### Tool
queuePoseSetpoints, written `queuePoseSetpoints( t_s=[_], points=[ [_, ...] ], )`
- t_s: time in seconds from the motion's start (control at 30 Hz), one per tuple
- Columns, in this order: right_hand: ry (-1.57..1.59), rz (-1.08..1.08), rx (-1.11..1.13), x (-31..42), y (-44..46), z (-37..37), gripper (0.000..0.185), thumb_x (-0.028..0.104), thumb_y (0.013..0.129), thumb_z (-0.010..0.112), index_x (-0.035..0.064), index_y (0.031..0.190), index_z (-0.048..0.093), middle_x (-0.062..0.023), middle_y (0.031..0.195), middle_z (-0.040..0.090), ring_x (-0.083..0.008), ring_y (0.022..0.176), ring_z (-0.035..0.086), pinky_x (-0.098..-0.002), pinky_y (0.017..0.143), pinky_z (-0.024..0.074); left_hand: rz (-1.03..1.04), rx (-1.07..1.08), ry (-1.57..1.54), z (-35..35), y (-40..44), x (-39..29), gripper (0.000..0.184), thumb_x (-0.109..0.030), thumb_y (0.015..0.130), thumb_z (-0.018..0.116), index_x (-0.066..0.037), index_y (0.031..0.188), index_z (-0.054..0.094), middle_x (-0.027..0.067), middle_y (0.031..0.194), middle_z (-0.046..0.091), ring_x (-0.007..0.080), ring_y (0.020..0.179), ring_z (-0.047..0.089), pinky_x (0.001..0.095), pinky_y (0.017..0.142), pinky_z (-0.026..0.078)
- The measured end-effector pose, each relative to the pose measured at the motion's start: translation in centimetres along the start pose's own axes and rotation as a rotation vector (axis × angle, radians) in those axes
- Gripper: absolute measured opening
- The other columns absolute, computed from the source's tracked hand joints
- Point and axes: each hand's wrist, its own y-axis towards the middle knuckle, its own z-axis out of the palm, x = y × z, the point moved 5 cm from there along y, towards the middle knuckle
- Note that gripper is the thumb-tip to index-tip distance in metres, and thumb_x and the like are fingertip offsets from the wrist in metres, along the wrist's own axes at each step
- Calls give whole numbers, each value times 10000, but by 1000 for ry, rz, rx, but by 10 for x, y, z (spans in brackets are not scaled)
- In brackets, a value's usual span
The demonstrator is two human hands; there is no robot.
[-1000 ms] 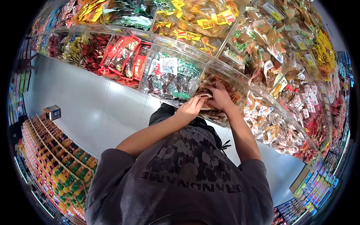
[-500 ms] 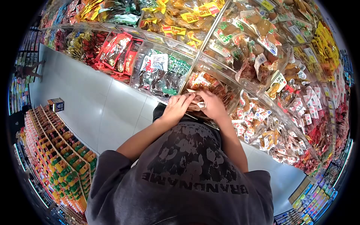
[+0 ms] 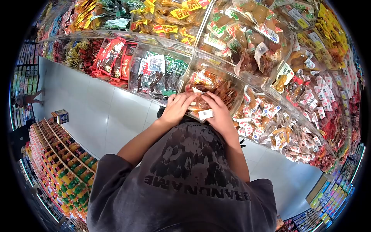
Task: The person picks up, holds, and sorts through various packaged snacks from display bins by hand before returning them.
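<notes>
A clear packet of brown snack food [image 3: 199, 103] lies between my two hands over the near bin, a white label showing at its lower edge. My left hand [image 3: 176, 109] grips the packet's left side with its fingers close together. From the right, my right hand [image 3: 219, 111] pinches the packet near its upper edge, the thumb partly hidden. More packets with red and white print [image 3: 206, 79] fill the clear bin around and beyond my fingers.
Dark and green packets [image 3: 156, 75] fill the bin to the left, with red packets [image 3: 113, 60] beyond. Small white-labelled packets [image 3: 257, 114] lie to the right. Clear dividers [image 3: 232, 69] separate the bins. Stacked jars [image 3: 63, 166] stand across the aisle floor [image 3: 91, 104].
The packet's brown contents and white label now show more between my hands. My right fingers have opened out somewhat along it. The view has shifted slightly.
</notes>
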Motion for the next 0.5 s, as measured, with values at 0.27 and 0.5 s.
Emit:
queuePoseSetpoints(
  t_s=[0.27, 0.5],
  points=[
    [325, 281, -213, -35, -2, -8, 568, 81, 885, 761, 5, 1405, 545, -163, 1341, 638, -213, 1198, 629, -325, 1024, 486, -5, 64, 65, -7, 12, 3, 571, -70, 942, 483, -98, 1509, 415, 99, 1325, 570, 239, 1207, 544, 443, 990, 344],
    [1143, 568, -327, -50, -15, -16, 398, -19, 1019, 525, -34, 1412, 468, -175, 1313, 630, -334, 1154, 686, -374, 947, 601, 86, 179, 136, -6, 25, -1, 458, -85, 942, 498, -137, 1395, 535, 95, 1364, 551, 213, 1256, 526, 457, 993, 344]
  ],
)
